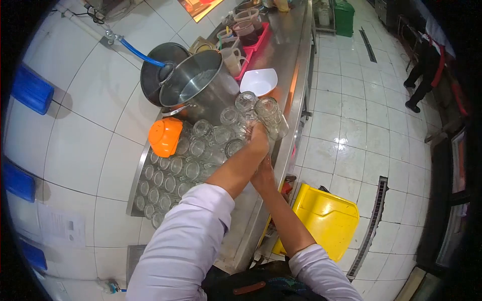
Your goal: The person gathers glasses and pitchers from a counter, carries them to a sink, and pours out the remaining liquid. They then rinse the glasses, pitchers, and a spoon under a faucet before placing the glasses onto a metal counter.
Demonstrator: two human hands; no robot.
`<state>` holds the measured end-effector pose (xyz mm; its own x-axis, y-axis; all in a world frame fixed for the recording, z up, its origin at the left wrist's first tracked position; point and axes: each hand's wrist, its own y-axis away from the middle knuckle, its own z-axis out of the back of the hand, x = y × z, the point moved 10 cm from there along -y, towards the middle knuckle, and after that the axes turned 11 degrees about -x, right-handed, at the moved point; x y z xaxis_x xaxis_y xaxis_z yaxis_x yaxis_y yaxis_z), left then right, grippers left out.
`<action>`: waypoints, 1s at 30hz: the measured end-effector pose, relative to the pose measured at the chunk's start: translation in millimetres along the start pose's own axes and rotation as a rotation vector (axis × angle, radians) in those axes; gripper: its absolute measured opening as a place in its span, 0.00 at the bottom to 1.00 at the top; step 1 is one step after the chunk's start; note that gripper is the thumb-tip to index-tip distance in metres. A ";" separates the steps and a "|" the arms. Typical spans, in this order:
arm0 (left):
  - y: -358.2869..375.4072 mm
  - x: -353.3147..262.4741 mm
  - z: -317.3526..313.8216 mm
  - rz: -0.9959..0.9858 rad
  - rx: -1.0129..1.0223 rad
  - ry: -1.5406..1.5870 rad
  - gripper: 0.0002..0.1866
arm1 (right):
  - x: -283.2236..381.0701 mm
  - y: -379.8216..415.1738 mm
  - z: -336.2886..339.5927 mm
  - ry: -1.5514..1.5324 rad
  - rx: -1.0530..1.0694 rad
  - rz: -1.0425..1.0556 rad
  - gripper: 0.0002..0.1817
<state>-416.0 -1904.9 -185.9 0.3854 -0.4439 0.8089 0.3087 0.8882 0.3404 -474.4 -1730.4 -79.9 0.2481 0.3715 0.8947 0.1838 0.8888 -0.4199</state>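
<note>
My left hand (pixel 258 134) reaches into a cluster of clear glass mugs at the far end of the rows, its fingers closed against a glass mug (pixel 269 111) near the counter's front edge. Another glass mug (pixel 246 101) stands just beyond. My right hand (pixel 263 174) is below the left wrist, close to the counter edge; its fingers are hidden behind the left forearm. Many glass mugs (pixel 192 169) stand packed in rows on the steel counter (pixel 236 241), left of my arms. An orange bowl (pixel 164 137) rests upside down by the wall side of the rows.
Beyond the mugs stand a large steel pot (pixel 201 85) with a blue hose (pixel 143 54), a white bowl (pixel 258 82) and a pink tray (pixel 257 52) holding pitchers. A yellow plastic lid-like panel (pixel 326 220) is beside the counter. Another person (pixel 429 65) stands far right.
</note>
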 end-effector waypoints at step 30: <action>240.6 124.4 130.0 0.309 -0.637 0.925 0.24 | 23.9 -182.5 7.6 0.083 0.282 0.223 0.46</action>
<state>-406.9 -1731.0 58.9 0.9269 -0.3692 0.0674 0.3702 0.8700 -0.3256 -509.2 -1881.6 19.3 0.3306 0.5515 0.7659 -0.1503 0.8319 -0.5342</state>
